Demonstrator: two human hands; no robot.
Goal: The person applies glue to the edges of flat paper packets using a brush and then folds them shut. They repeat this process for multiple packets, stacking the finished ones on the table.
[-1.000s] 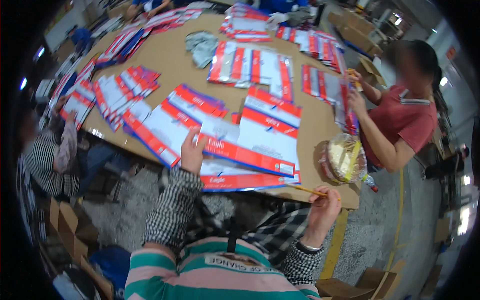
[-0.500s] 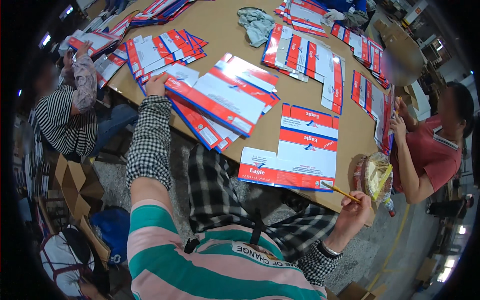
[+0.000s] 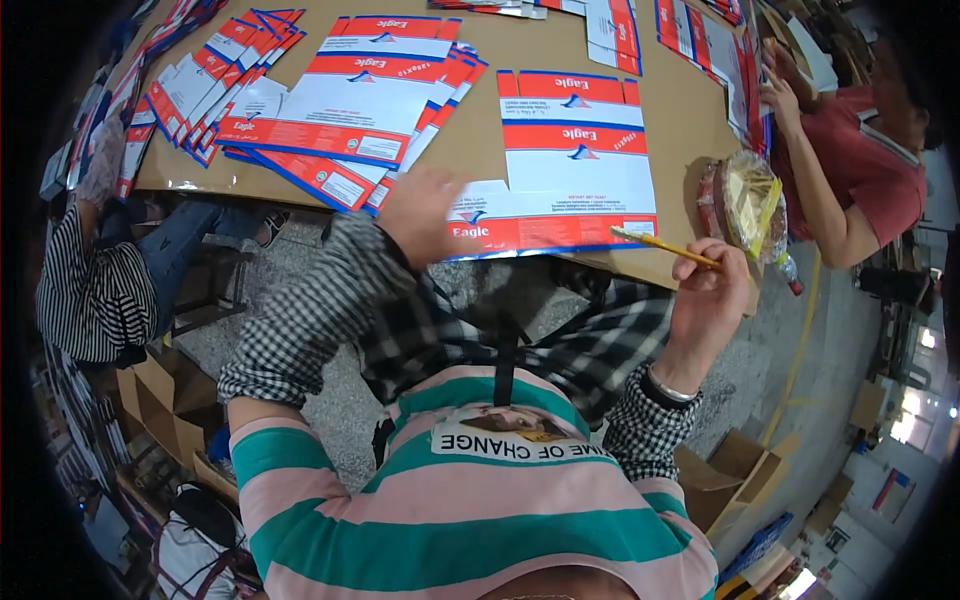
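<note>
A person in a pink-and-green striped top with checked sleeves sits at the near edge of a brown cardboard-covered table. The left hand rests, fingers loosely spread and grasping nothing, on the near left corner of a flattened red, white and blue printed carton that lies flat at the table's near edge, just in front of the person. The hand is blurred, so the exact fingertip contact is hard to tell. The right hand, off the table's near right edge, pinches a slim yellow pencil between its fingers, the pencil's far tip reaching over the near right corner of the same carton. To the left, a fanned stack of similar flat cartons lies overlapped, with more fanned piles beyond at far left. Near the right hand sits a round bundle wrapped in clear plastic. A co-worker in a red shirt leans in at far right, hands at further cartons; another person in a striped top sits at near left.
</note>
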